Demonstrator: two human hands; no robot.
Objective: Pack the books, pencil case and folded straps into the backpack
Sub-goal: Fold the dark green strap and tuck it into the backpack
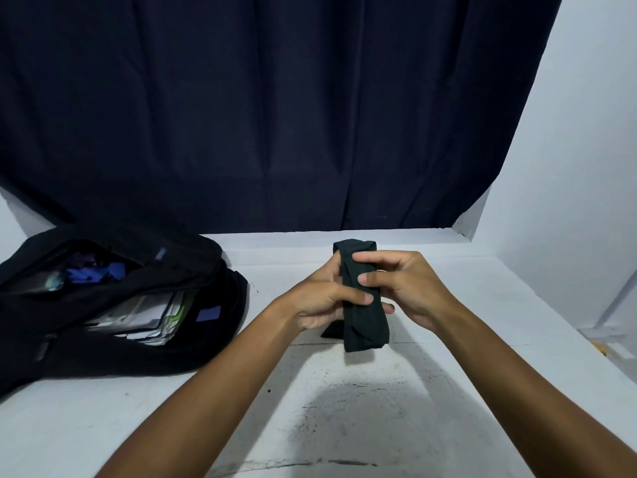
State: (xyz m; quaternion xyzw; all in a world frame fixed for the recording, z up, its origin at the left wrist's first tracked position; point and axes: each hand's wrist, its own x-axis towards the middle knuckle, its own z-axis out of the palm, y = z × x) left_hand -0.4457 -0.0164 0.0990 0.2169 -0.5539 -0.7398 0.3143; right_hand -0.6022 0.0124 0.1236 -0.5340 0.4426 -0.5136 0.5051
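curtain: dark navy, hung behind the table, folds visible.
table: white surface, scuffed and marked near the front edge.
backpack: black, laid flat at the left of the table, unzipped; books seen stacked in the lower opening, blue and purple items in the upper one.
folded strap: dark, long bundle, held above table centre, well apart from the backpack.
left hand: curled round the strap's left side, thumb pressed on top.
right hand: strap pinched from the right, fingertips over its front.
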